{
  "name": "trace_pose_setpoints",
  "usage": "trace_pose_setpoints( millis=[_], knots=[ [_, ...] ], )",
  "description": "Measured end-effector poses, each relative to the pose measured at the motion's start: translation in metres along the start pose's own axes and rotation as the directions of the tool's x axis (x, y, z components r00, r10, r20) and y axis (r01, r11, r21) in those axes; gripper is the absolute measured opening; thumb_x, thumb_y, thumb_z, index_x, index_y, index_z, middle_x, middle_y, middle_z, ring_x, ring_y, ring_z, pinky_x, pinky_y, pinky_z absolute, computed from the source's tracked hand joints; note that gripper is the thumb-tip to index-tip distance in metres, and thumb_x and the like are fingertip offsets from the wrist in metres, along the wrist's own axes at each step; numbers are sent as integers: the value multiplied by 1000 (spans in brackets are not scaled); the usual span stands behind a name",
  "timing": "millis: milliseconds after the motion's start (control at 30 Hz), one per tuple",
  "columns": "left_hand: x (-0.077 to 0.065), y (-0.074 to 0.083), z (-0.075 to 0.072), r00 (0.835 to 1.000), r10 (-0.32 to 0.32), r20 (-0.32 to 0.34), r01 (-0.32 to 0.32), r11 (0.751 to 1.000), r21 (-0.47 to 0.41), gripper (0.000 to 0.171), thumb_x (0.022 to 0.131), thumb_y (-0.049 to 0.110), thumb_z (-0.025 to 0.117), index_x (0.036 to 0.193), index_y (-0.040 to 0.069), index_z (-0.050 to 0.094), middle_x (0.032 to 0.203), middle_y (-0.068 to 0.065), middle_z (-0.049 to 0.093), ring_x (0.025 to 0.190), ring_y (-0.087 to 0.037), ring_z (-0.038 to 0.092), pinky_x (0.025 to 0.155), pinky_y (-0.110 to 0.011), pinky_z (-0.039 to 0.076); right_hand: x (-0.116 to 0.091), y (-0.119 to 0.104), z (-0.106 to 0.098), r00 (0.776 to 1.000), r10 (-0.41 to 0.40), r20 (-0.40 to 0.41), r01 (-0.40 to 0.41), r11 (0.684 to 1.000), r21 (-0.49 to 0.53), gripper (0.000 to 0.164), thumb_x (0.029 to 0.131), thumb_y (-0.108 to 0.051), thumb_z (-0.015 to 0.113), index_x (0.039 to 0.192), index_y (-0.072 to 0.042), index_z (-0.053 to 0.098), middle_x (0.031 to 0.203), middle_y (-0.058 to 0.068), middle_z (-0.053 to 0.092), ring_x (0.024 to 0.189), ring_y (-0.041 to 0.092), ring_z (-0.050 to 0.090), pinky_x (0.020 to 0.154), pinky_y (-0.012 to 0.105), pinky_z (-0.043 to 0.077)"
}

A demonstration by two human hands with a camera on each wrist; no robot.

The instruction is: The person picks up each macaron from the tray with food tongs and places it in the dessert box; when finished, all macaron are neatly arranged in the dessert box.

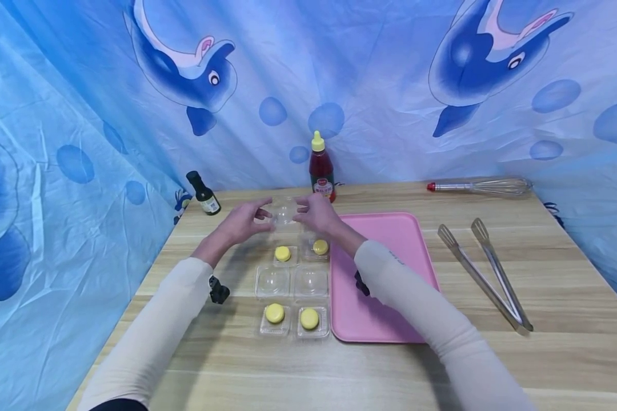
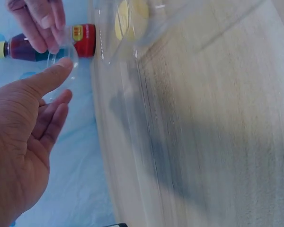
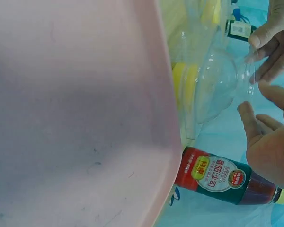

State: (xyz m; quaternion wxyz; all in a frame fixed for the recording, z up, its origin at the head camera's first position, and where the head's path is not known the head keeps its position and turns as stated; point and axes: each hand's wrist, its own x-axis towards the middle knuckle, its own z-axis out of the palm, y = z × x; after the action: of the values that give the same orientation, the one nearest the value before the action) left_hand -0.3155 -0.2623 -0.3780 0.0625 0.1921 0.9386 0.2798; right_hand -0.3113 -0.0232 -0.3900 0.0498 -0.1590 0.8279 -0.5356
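Both hands meet at a clear domed plastic lid (image 1: 284, 213), raised above the far part of the table. My left hand (image 1: 243, 221) pinches its left side, thumb apart from the curled fingers; the left thumb (image 2: 57, 75) shows against the rim. From the other side my right hand (image 1: 316, 214) holds the edge with thumb and fingertips (image 3: 246, 109). Just below the hands are two clear boxes, each with a yellow macaron, one at left (image 1: 283, 254) and one at right (image 1: 320, 247). Nearer, two opened boxes hold a macaron (image 1: 275, 313) and another macaron (image 1: 309, 319), their domed lids (image 1: 311, 282) folded back.
A pink tray (image 1: 377, 228) lies under the right forearm. Behind the hands stands a red sauce bottle (image 1: 321, 171) with a yellow cap; a small dark bottle (image 1: 204, 194) is at back left. Metal tongs (image 1: 488, 277) and a whisk (image 1: 480, 186) lie at right.
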Motion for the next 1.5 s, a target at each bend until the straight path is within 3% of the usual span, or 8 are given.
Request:
trace_pose_setpoints(
  millis=[267, 533, 767, 933, 1133, 1233, 1333, 1500],
  knots=[
    [-7, 8, 1, 979, 174, -104, -160, 978, 133, 88, 92, 17, 86, 164, 5, 38, 124, -17, 73, 114, -37, 71, 107, -52, 54, -4, -6, -6, 993, -8, -121, 18, 996, 85, 49, 91, 4, 80, 139, 3, 66, 133, 21, 71, 113, 32, 74, 90, 30, 63],
    [-17, 10, 0, 912, 385, -145, -336, 900, 278, 86, 88, 16, 89, 160, 3, 44, 138, -20, 67, 108, -31, 74, 102, -49, 58, -7, -10, -10, 988, 41, -152, 10, 946, 323, 30, 92, 14, 73, 121, 11, 72, 103, 25, 73, 84, 27, 74, 75, 32, 67],
    [-25, 11, 3, 887, 433, -160, -375, 878, 296, 89, 90, 13, 88, 164, 4, 37, 149, -20, 60, 100, -27, 77, 93, -47, 63, -14, -13, -10, 986, -11, -169, 56, 964, 258, 14, 92, 12, 74, 106, 10, 72, 92, 20, 73, 73, 32, 74, 72, 40, 67],
    [-31, 12, 2, 896, 402, -187, -367, 909, 195, 70, 100, 19, 77, 161, 4, 44, 146, -16, 64, 99, -25, 78, 87, -43, 65, -20, -13, -8, 975, -129, -181, 156, 977, 144, 8, 91, 10, 76, 94, 3, 72, 88, 16, 75, 72, 24, 72, 68, 29, 65],
    [-35, 10, -1, 945, 279, -168, -279, 960, 26, 41, 112, 29, 57, 144, 5, 66, 122, -14, 77, 98, -32, 77, 80, -41, 65, -29, -12, -6, 937, -312, -154, 310, 950, -38, 14, 86, 7, 77, 83, -4, 70, 86, 10, 75, 80, 20, 71, 73, 24, 62],
    [-36, 10, -4, 967, 237, -95, -243, 969, -54, 40, 114, 30, 52, 141, 5, 68, 122, -14, 77, 104, -37, 75, 85, -46, 64, -33, -10, -5, 906, -399, -141, 393, 917, -73, 16, 84, 9, 75, 79, -4, 67, 86, 10, 72, 82, 22, 71, 75, 22, 63],
    [-37, 10, -8, 980, 200, -3, -199, 972, -129, 43, 113, 33, 54, 144, 5, 65, 137, -14, 70, 119, -36, 71, 98, -51, 60, -35, -6, -3, 868, -480, -128, 467, 876, -121, 20, 82, 11, 73, 77, -6, 65, 85, 8, 67, 82, 20, 69, 75, 20, 63],
    [-37, 12, -13, 979, 127, 161, -83, 963, -255, 52, 111, 36, 59, 151, 3, 57, 152, -14, 59, 138, -33, 58, 114, -55, 48, -39, 0, 0, 791, -605, -91, 575, 787, -226, 25, 80, 12, 77, 76, -7, 61, 86, 5, 64, 84, 19, 68, 78, 24, 62]
  ],
)
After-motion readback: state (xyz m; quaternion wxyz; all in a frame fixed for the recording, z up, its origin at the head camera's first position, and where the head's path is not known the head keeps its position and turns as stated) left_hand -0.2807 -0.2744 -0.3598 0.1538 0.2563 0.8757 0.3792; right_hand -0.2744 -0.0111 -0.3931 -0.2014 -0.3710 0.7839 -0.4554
